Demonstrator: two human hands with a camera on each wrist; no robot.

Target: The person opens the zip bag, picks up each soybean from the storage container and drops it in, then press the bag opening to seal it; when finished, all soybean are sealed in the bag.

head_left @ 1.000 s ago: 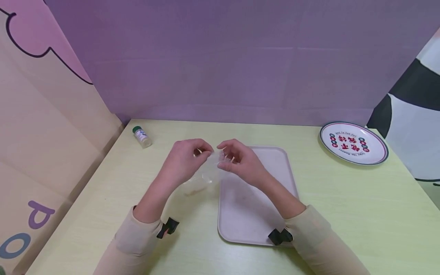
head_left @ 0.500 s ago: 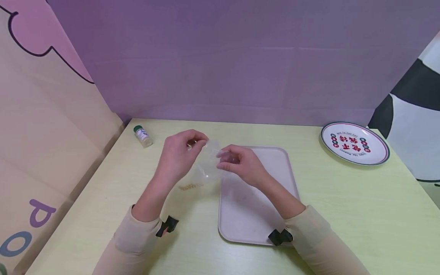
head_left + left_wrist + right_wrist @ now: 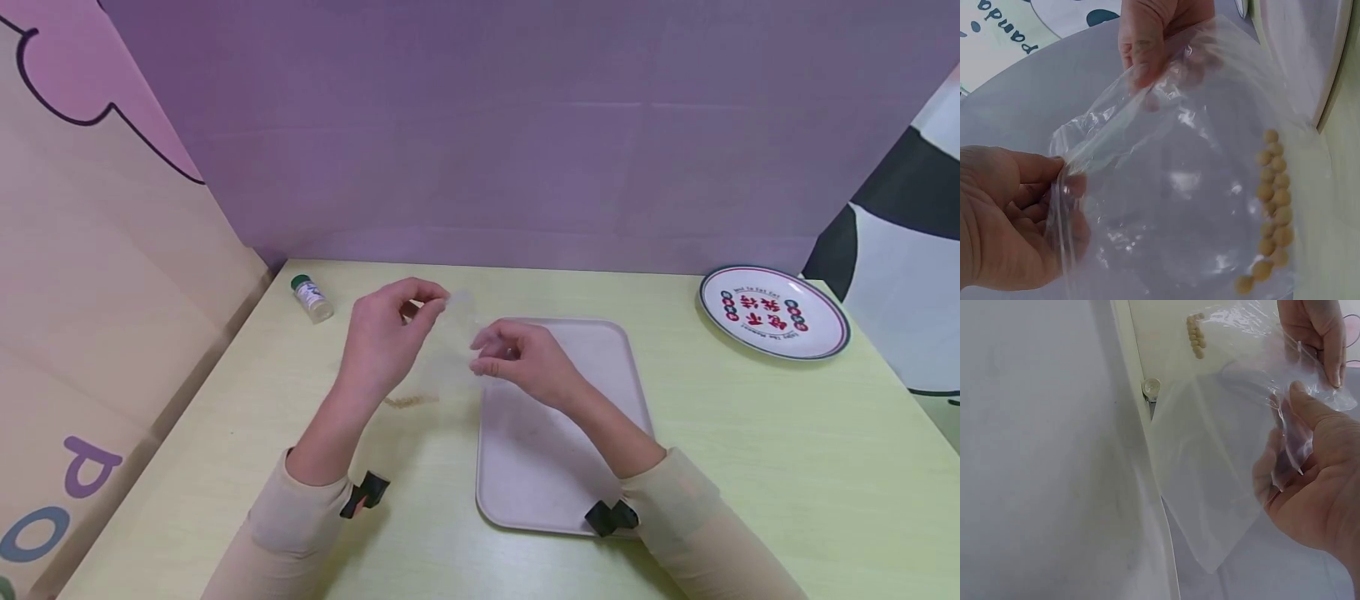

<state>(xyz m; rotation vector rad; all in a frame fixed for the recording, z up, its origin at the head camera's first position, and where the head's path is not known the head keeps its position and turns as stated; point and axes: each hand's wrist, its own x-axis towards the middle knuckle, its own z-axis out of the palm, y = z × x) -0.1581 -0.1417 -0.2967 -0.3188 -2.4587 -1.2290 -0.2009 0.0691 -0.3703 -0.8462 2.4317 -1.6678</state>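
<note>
A clear plastic bag [image 3: 453,362] is stretched between both hands, in the air over the tray's left edge. My left hand [image 3: 384,342] pinches its upper edge between thumb and fingertips. My right hand [image 3: 531,360], lower and to the right, grips the other side of the opening between thumb and curled fingers. In the right wrist view the film bunches in the right hand [image 3: 1316,481]. Small round yellow beans [image 3: 1282,215], like soybeans, lie in a row along the bag's bottom edge. They show as a thin tan strip in the head view.
A pale rectangular tray [image 3: 562,475] lies under the right hand and forearm. At the back left, a small green-capped bottle [image 3: 312,300] lies on the table [image 3: 780,467]. An oval plate [image 3: 772,315] with red lettering sits at the back right.
My left hand has moved up and left, away from the right hand, which has shifted slightly. The bag is now spread wider, and its beans show more plainly at the lower left.
</note>
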